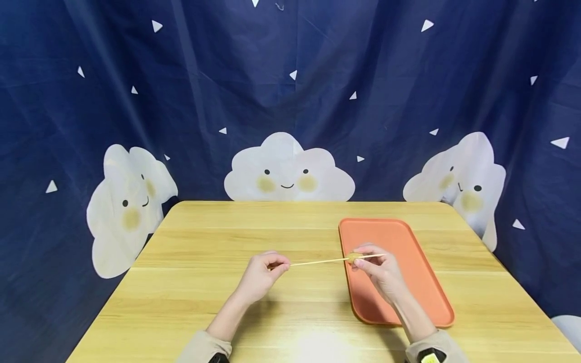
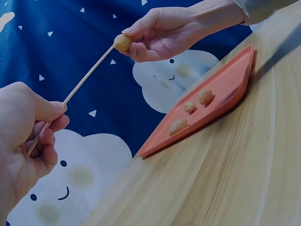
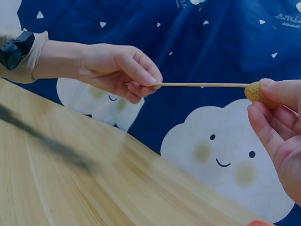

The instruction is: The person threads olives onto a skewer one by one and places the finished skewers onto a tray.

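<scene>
A thin wooden skewer [image 1: 317, 261] stretches between the two hands, above the table. My left hand [image 1: 260, 275] pinches it near one end between thumb and fingers. A golden-brown food ball [image 2: 123, 43] sits on the other part of the skewer. Thumb and fingers of my right hand [image 1: 383, 275] hold this ball. In the head view a length of skewer sticks out past the ball, in front of the right palm. The right hand is over the orange tray [image 1: 395, 234]. Three similar balls [image 2: 205, 97] lie on that tray in the left wrist view.
The tray stands on the right part of a light wooden table [image 1: 204, 242]. A dark blue curtain [image 1: 290, 101] with white clouds and triangles hangs behind the table and along its sides.
</scene>
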Motion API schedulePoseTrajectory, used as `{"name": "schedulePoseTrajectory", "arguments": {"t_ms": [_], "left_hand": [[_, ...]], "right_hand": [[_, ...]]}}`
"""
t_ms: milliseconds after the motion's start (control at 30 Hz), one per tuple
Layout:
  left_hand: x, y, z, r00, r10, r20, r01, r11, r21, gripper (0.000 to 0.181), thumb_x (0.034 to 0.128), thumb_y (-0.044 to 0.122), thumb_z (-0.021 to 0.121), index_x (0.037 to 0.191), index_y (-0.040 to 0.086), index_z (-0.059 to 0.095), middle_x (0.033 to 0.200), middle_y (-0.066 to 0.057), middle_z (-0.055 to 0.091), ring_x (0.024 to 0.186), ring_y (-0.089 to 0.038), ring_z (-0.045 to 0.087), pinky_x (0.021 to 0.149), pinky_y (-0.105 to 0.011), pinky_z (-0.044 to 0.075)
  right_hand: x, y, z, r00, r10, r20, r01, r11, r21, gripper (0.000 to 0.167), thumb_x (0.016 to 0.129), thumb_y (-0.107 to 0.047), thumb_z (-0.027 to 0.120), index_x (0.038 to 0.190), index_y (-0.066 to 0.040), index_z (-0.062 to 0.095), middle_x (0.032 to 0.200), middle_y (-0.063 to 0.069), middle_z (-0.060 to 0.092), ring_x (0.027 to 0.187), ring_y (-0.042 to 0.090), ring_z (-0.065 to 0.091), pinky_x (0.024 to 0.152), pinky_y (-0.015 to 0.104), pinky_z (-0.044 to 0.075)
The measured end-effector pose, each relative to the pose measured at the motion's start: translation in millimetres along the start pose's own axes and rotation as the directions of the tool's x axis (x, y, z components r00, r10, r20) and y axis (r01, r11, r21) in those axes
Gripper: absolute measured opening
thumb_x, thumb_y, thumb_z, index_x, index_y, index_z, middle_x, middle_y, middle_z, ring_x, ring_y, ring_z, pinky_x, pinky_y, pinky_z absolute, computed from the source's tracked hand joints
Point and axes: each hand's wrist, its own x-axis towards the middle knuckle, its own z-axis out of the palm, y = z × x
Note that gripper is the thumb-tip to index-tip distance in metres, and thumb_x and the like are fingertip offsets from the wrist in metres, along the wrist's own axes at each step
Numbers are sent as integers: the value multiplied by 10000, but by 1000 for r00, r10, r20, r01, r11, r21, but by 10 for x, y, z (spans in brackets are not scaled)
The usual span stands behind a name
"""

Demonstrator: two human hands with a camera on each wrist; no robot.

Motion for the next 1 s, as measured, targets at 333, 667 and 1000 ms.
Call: {"name": "schedulePoseTrajectory", "arguments": {"t_ms": [333,667,1000], "left_hand": [[9,53,44,999,-45,-15,44,999,-12,39,827,5,665,847,4,699,833,-38,655,746,-104,548,674,-234,472],[-28,469,18,1000,-30,3,30,999,13,69,820,-79,627,812,-36,681,813,-118,644,703,-127,526,638,-256,467],[-29,480,75,1000,-18,-4,18,1000,-7,48,816,-71,637,819,-49,680,812,-116,643,707,-110,525,635,-219,460]], "right_hand": [[26,57,22,998,-46,52,44,998,33,365,830,231,441,1053,33,651,988,99,614,826,184,645,732,270,522],[16,117,29,997,-28,77,23,997,77,383,840,232,426,1068,18,647,1017,88,588,822,170,640,739,271,520],[18,167,67,997,-12,77,5,996,87,362,848,207,448,1056,1,659,1008,79,591,806,159,634,730,261,517]]}}
